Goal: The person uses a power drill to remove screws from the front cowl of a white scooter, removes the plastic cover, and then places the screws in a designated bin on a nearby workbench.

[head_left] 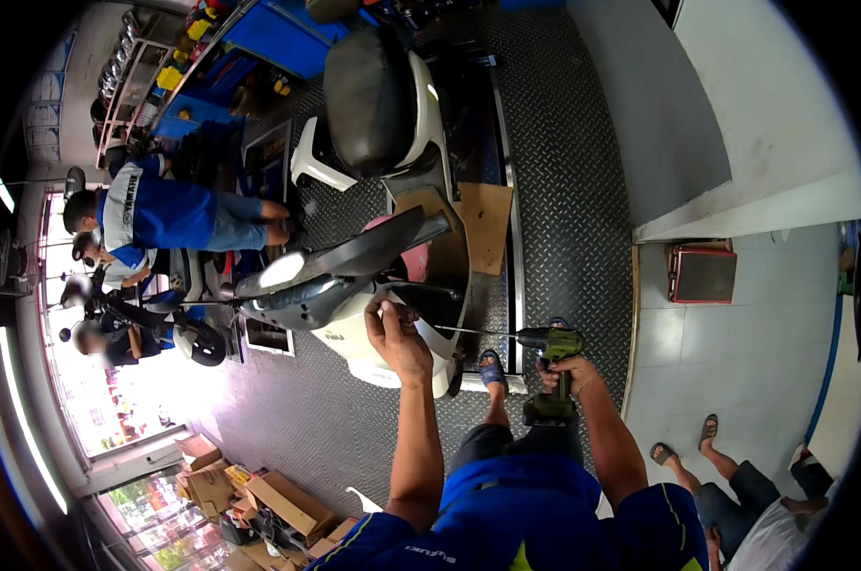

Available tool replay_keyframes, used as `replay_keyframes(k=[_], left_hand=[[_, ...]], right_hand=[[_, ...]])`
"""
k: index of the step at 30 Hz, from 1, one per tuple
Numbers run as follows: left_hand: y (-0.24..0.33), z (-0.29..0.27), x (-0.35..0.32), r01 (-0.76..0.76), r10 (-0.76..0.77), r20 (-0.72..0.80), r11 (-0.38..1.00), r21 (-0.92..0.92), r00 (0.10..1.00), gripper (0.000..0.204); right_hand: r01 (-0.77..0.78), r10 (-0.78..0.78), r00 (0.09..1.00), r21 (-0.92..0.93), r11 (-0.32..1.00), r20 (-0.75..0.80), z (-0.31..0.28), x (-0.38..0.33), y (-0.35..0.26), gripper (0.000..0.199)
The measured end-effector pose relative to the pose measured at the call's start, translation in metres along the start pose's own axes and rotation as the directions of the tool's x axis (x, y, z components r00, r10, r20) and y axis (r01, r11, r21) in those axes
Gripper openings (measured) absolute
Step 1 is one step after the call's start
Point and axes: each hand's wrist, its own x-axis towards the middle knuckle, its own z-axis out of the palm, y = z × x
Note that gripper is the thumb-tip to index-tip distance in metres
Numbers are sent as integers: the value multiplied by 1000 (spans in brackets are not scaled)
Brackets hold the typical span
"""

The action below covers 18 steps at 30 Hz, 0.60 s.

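My right hand (pixel 571 371) is wrapped round the grip of a green and black cordless drill (pixel 564 341). A long thin driver bit (pixel 473 331) reaches leftward from the drill toward my left hand (pixel 399 343). That hand is raised beside the white front panel (pixel 352 333) of a scooter, its thumb and fingers drawn together. Whatever sits between those fingertips is too small to make out. Beyond them stretch the scooter's dark handlebar cover (pixel 340 262) and, farther off, its black seat (pixel 368 100).
A cardboard sheet (pixel 484 228) lies by the scooter's footboard. One white body panel (pixel 318 162) rests near the seat. Co-workers (pixel 173 211) stand at the left among other motorbikes. Cardboard boxes (pixel 292 504) crowd the lower left. At right are a red-edged box (pixel 702 274) and a seated person (pixel 735 495).
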Motion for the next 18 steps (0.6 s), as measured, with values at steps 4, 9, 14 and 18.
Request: replay_keyframes(k=[4, 9, 14, 18], left_hand=[[21, 22, 8, 55, -53, 29, 996, -74, 998, 25], [28, 25, 10, 329, -261, 211, 843, -425, 942, 21], [17, 41, 1, 348, -294, 186, 789, -507, 938, 35], [8, 51, 6, 333, -277, 184, 785, -522, 943, 57]], right_hand=[[-8, 8, 999, -14, 1000, -36, 1, -10, 1, 33], [-45, 45, 999, -1, 999, 24, 4, -11, -4, 33], [-88, 91, 995, -73, 993, 36, 12, -17, -15, 33], [-96, 97, 995, -87, 992, 0, 20, -23, -25, 31]])
